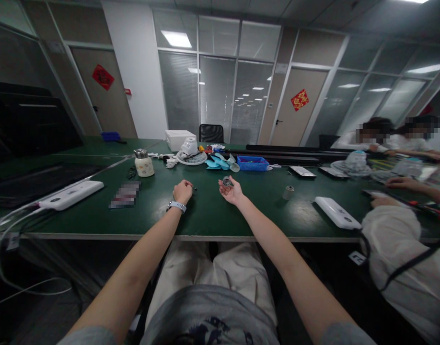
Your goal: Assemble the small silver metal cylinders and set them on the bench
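Note:
My right hand (233, 192) is turned palm up over the green table (209, 218). Its fingers hold a small round metal part (226, 181), with a ring-like face toward me. My left hand (183, 191), with a watch (177, 206) on the wrist, rests on the table, fingers curled and pressed together; what they hold, if anything, is hidden. Just right of it lies a tiny dark piece (195, 189). Farther right, a small metal cylinder (288, 192) stands on the table.
At the back are a white fan (191, 155), light-blue fan blades (220, 163) and a blue tray (252, 163). A floral jar (144, 165) and white power strip (72, 195) stand left. On the right are another white device (337, 212) and a co-worker's sleeve (392, 225).

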Demonstrator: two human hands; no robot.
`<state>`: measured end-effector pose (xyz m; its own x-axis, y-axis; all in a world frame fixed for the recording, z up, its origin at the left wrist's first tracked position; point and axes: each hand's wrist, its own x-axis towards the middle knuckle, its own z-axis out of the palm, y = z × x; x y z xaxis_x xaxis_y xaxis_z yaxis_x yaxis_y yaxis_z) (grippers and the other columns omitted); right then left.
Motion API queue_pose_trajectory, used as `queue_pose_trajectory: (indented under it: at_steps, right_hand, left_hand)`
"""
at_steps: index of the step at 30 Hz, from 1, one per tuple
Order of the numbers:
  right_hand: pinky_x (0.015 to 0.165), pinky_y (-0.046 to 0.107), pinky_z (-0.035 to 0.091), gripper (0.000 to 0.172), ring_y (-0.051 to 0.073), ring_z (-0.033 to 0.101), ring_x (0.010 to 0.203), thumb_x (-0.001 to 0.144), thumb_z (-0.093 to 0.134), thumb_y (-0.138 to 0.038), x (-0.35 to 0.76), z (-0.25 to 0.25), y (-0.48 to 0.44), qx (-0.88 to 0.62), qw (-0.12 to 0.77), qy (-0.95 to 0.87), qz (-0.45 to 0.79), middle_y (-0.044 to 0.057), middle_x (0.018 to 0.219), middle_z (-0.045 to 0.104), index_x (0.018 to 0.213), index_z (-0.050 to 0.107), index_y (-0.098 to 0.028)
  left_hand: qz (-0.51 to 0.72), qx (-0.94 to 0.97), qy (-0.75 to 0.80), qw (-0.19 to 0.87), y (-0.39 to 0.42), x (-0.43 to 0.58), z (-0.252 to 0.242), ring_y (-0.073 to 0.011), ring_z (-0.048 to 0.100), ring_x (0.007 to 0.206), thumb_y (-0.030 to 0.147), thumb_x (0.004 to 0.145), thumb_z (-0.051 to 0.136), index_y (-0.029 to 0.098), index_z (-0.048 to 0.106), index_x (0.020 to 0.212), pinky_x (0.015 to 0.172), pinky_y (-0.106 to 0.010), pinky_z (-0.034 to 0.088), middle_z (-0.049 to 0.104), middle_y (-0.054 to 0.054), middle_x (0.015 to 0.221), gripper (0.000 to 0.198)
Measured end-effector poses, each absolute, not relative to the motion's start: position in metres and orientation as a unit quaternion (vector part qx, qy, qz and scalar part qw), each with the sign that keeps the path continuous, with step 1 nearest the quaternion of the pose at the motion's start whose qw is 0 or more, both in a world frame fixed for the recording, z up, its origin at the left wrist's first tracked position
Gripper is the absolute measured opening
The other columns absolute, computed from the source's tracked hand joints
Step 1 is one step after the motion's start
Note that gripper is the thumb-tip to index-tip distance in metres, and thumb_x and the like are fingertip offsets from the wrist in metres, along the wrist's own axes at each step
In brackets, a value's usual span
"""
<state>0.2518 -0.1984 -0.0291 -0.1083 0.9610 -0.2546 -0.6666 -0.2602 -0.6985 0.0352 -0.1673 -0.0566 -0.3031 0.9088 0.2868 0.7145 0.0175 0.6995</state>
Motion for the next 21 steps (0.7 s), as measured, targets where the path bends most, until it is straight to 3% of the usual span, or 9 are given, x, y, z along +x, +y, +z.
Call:
queue_pose_trajectory:
  at_steps: [10,17,21]
  right_hand:
    - [0.055,0.019,0.051,0.036,0.01,0.06,0.055,0.095,0.046,-0.042,0.2527,-0.0288,-0.1981,-0.344,0.565,-0.196,0.725,0.005,0.068,0.07,0.092,0.066,-0.012]
    - [0.057,0.02,0.054,0.035,0.011,0.062,0.057,0.093,0.05,-0.045,0.2518,-0.028,-0.1984,-0.351,0.563,-0.198,0.722,0.006,0.071,0.069,0.09,0.063,-0.013]
    - [0.059,0.022,0.056,0.031,0.012,0.065,0.064,0.091,0.055,-0.046,0.2511,-0.0283,-0.1982,-0.346,0.564,-0.202,0.722,0.007,0.078,0.07,0.088,0.059,-0.016]
  left_hand:
    - [0.389,0.574,0.712,0.11,-0.1637,0.0369,-0.0591,-0.0235,0.063,0.1,0.018,0.08,0.046,0.024,0.069,0.085,0.083,-0.032,0.044,0.073,-0.005,0.1,0.025]
    - [0.423,0.556,0.697,0.161,-0.1676,0.0373,-0.0561,-0.0205,0.066,0.085,0.011,0.076,0.043,0.023,0.068,0.087,0.071,-0.027,0.044,0.072,-0.003,0.078,0.03]
    - [0.414,0.561,0.704,0.135,-0.1681,0.0373,-0.0549,-0.0222,0.065,0.091,0.011,0.074,0.044,0.023,0.069,0.082,0.073,-0.028,0.044,0.073,-0.005,0.087,0.029]
